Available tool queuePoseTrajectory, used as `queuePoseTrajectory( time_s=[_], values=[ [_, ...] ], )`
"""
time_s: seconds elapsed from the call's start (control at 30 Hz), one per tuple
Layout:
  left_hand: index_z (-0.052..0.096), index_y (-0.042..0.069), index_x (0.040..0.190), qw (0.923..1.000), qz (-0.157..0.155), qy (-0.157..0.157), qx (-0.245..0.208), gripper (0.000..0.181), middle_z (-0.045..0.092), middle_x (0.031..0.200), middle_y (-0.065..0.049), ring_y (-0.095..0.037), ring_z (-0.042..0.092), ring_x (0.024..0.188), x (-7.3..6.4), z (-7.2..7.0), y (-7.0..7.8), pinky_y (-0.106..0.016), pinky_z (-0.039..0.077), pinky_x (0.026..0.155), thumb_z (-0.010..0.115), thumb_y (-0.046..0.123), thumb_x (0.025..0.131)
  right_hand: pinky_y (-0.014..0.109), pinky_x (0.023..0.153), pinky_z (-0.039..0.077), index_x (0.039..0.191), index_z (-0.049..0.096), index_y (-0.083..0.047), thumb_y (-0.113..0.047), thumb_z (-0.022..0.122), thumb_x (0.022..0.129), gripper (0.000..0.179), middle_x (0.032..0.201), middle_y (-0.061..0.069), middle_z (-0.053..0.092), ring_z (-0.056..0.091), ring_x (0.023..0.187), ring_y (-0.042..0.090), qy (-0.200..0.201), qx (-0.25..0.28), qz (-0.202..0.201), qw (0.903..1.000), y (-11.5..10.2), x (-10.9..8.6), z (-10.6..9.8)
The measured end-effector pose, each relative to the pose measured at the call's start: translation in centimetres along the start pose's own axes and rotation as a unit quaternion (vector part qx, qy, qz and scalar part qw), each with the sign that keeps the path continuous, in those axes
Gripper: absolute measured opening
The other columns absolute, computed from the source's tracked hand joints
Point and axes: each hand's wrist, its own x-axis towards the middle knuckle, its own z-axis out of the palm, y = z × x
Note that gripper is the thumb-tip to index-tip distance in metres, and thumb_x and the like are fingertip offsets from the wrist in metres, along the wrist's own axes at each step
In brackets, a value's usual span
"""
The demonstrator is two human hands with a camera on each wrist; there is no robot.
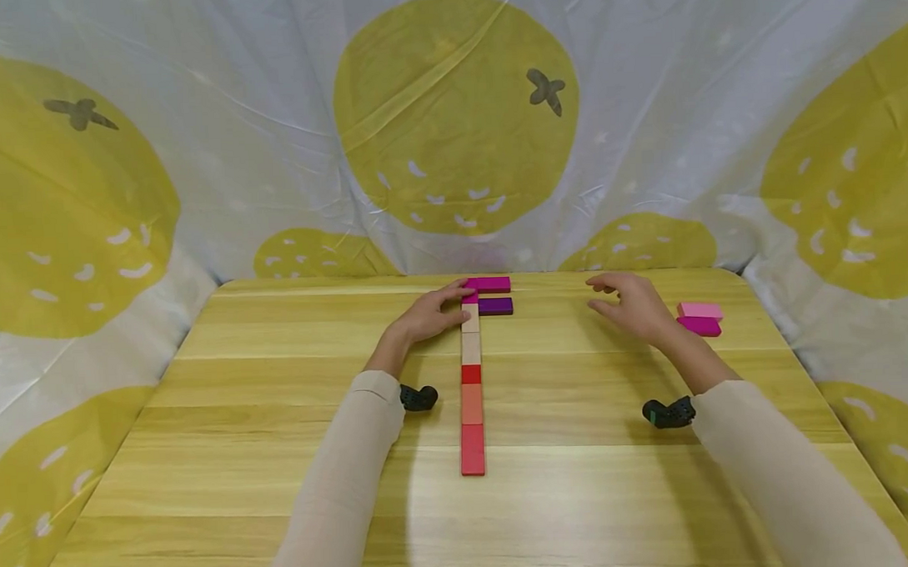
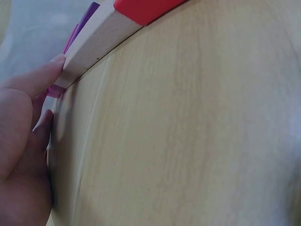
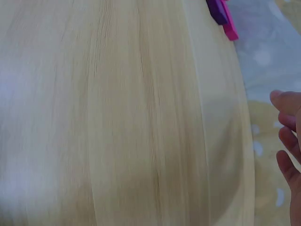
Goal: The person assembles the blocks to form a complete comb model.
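A straight line of flat blocks runs away from me: a red block (image 1: 472, 450), an orange block (image 1: 471, 404), a smaller red block (image 1: 470, 374), plain wooden blocks (image 1: 471, 348) and a magenta block (image 1: 469, 298) at the far end. My left hand (image 1: 430, 314) touches the left side of that far end; its thumb (image 2: 47, 75) lies against a plain wooden block. To the right of the line extend another magenta block (image 1: 492, 285) and a purple block (image 1: 496, 306). My right hand (image 1: 631, 305) is raised above the table, fingers loosely bent, holding nothing.
A light pink block (image 1: 699, 311) and a magenta block (image 1: 699, 327) lie together beyond my right wrist. The wooden table (image 1: 581, 496) ends at a patterned cloth (image 1: 644, 143) behind and at both sides. Dark wrist cameras (image 1: 419, 398) sit at my cuffs.
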Motion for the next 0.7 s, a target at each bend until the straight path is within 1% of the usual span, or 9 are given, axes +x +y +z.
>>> queuePoseTrajectory(
  time_s=[0.27,0.43,0.6,0.63,0.7],
  values=[
    [0.050,0.013,0.156,1.0000,-0.002,0.001,-0.005,0.052,0.026,0.169,0.003,-0.024,0.017,0.155,-0.1,0.0,0.1,-0.045,0.018,0.124,0.062,0.025,0.107,0.060,0.092,0.050,0.127,0.067,0.008,-0.006,0.074,0.096,0.035,0.120,0.027,0.067,0.061,0.111,0.045,0.006,-0.010,0.009,0.9999,1.4,-1.5,-1.7],
    [0.050,0.013,0.156,1.0000,-0.004,0.002,-0.007,0.052,0.026,0.169,0.003,-0.024,0.017,0.155,-0.1,-0.1,0.2,-0.046,0.018,0.124,0.062,0.025,0.106,0.060,0.092,0.050,0.127,0.067,0.008,-0.009,0.073,0.098,0.035,0.122,0.028,0.066,0.060,0.112,0.045,0.002,-0.015,0.027,0.9995,2.3,-2.7,-2.7],
    [0.050,0.013,0.156,1.0000,0.001,0.003,-0.003,0.053,0.025,0.169,0.002,-0.025,0.017,0.155,0.0,-0.1,0.2,-0.046,0.018,0.124,0.062,0.024,0.106,0.060,0.090,0.051,0.127,0.068,0.008,-0.012,0.075,0.097,0.037,0.124,0.028,0.066,0.060,0.112,0.045,0.008,-0.025,0.034,0.9991,3.3,-4.0,-3.8],
    [0.050,0.013,0.156,1.0000,0.001,0.003,-0.003,0.053,0.025,0.169,0.002,-0.025,0.017,0.155,0.0,-0.1,0.2,-0.046,0.018,0.124,0.063,0.024,0.106,0.060,0.089,0.051,0.128,0.067,0.008,-0.013,0.075,0.097,0.038,0.124,0.028,0.066,0.060,0.112,0.045,0.007,-0.025,0.039,0.9989,3.5,-4.3,-4.0],
    [0.050,0.013,0.156,1.0000,0.002,0.002,-0.002,0.053,0.026,0.169,0.002,-0.025,0.017,0.155,0.0,0.0,0.1,-0.046,0.018,0.124,0.063,0.025,0.106,0.057,0.083,0.053,0.128,0.067,0.008,-0.015,0.076,0.096,0.039,0.121,0.027,0.067,0.063,0.100,0.041,0.007,-0.023,0.050,0.9984,4.1,-4.9,-4.5]
  ],
)
